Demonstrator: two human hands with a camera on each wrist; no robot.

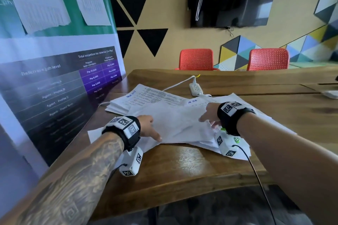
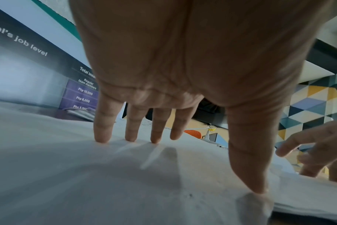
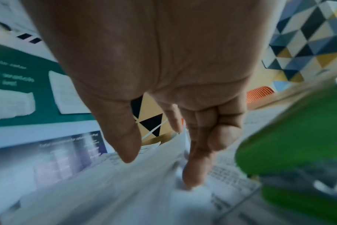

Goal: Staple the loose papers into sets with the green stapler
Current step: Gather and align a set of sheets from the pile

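A loose pile of white papers (image 1: 179, 124) lies spread on the wooden table (image 1: 182, 168). My left hand (image 1: 155, 129) presses flat on the pile's left side, fingers straight and tips on the top sheet (image 2: 67, 167). My right hand (image 1: 208, 122) holds the pile's right edge, thumb above and fingers tucked beneath the raised sheets (image 3: 106, 182). The green stapler (image 1: 236, 140) lies on papers just below my right wrist, mostly hidden by it. It fills the right side of the right wrist view as a blurred green body (image 3: 298, 137).
A second stack of printed sheets (image 1: 146, 97) lies behind the pile. A white power strip (image 1: 195, 88) with its cord sits further back. A standing banner (image 1: 54, 78) borders the table's left edge. Two orange chairs (image 1: 196, 59) stand at the far side.
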